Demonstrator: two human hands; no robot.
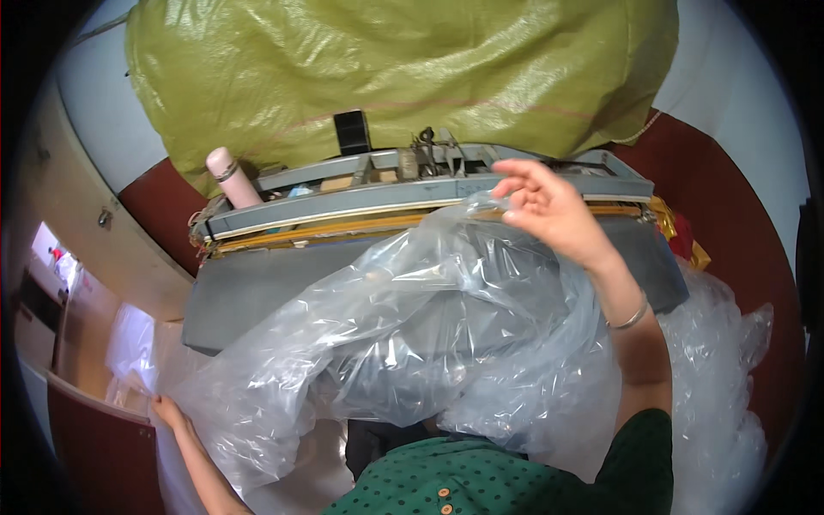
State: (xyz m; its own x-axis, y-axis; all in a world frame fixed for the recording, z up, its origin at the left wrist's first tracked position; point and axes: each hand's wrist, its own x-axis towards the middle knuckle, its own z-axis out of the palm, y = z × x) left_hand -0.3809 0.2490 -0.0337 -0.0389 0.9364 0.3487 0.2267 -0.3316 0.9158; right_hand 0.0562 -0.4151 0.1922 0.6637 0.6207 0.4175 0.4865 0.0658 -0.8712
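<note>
A big, crumpled sheet of clear plastic film (pixel 386 318) drapes over the grey work surface (pixel 249 296) and down across my lap. Far out at the lower left, my left hand (pixel 169 412) grips the film's edge, drawing it sideways; its fingertips are partly hidden. My right hand (pixel 545 206) is raised above the far side of the surface, in front of the metal tray. Its fingers are loosely bent and apart, with nothing visible between them. The film's upper peak lies just beside and behind those fingers.
Behind the surface, a long grey metal tray (pixel 343 202) holds scissors (pixel 427 137) and small tools. A pink bottle (pixel 232 178) and a dark phone (pixel 352 132) stand by it. A yellow-green woven sheet (pixel 403 60) bulges behind. More film (pixel 712 369) is heaped at right; a door (pixel 112 206) stands left.
</note>
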